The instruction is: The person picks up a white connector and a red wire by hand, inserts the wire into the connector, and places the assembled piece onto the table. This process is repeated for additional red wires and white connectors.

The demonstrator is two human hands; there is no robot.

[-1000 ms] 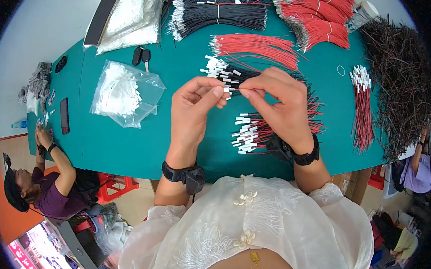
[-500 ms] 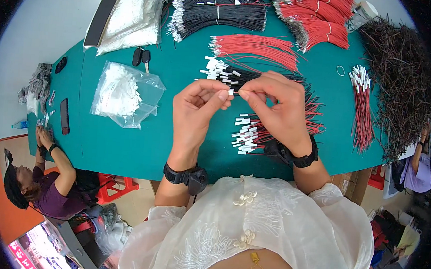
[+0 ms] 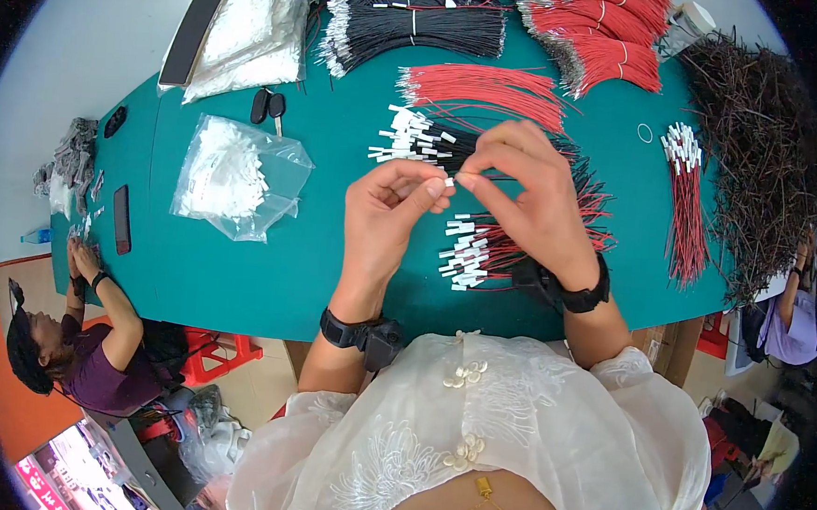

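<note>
A small white connector housing [image 3: 448, 182] is pinched between the thumb and forefinger of my left hand [image 3: 381, 211]. Close beside it, the thumb and forefinger of my right hand [image 3: 536, 193] press together on a thin wire, of which little shows. Both hands are raised above the table, with their fingertips almost meeting. Behind them lies a pile of black wires with white connectors [image 3: 414, 136]. Below my right hand is a second pile, red and black wires with white connectors [image 3: 467, 254]. Loose red wires [image 3: 484, 89] lie farther back.
On the green table [image 3: 229, 286] are a bag of white connectors [image 3: 224, 178], keys [image 3: 270, 106], black wire bundles [image 3: 422, 33], red wire bundles [image 3: 607, 61], a finished-looking red bundle [image 3: 687, 216] and a dark wire heap [image 3: 761, 155]. Another person [image 3: 95, 339] sits at the left.
Both hands have shifted slightly right and a little down. The white connector has moved with my left hand, and the fingertips remain close together.
</note>
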